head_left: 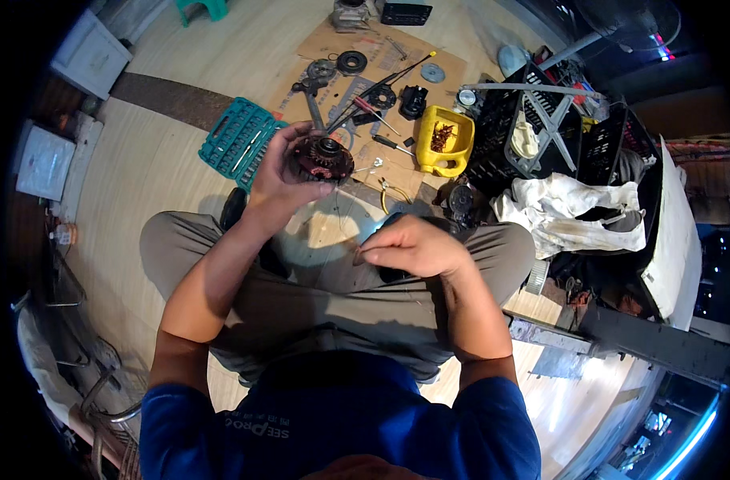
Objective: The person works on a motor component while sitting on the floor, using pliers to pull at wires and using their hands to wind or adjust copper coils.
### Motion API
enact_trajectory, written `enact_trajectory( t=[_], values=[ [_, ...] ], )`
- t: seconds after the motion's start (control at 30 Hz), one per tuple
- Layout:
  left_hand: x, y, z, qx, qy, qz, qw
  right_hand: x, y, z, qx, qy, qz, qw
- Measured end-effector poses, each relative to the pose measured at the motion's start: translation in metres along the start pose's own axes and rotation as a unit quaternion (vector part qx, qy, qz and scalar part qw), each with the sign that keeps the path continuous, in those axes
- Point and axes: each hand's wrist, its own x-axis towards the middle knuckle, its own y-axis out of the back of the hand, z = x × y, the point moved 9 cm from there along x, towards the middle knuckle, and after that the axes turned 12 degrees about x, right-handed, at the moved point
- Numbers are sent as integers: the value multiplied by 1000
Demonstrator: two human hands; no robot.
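Observation:
My left hand (289, 172) is wrapped round a motor armature (323, 158), a dark round part with reddish copper windings and a ringed metal centre, held up in front of me. Lower and to the right, over my lap, my right hand (417, 246) is closed, with thumb and fingertips pinched together. Whether anything small sits in that pinch is too fine to tell. Just beyond it on the floor lie pliers with yellow handles (394, 194). A screwdriver with a black handle (393, 145) and one with a red handle (368, 106) rest on a cardboard sheet (453, 70).
A green socket set case (239, 136) lies unfolded at the left. A cut yellow jug (447, 164) with copper-coloured scraps stands right of the tools. Disc-shaped parts (351, 62) are spread farther off. Black crates (493, 160) and a white cloth (573, 212) fill the right side.

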Motion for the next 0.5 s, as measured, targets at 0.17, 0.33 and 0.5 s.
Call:
enact_trajectory(
  t=[0.17, 0.33, 0.5],
  values=[
    [4, 2, -14, -172, 74, -4, 982, -7, 43, 53, -290, -108, 171, 935],
    [7, -2, -5, -180, 90, -55, 978, -64, 120, 7, -324, -72, 420, 845],
    [13, -4, -4, -43, 52, -51, 996, -98, 110, -44, -253, 5, 460, 851]
  ],
)
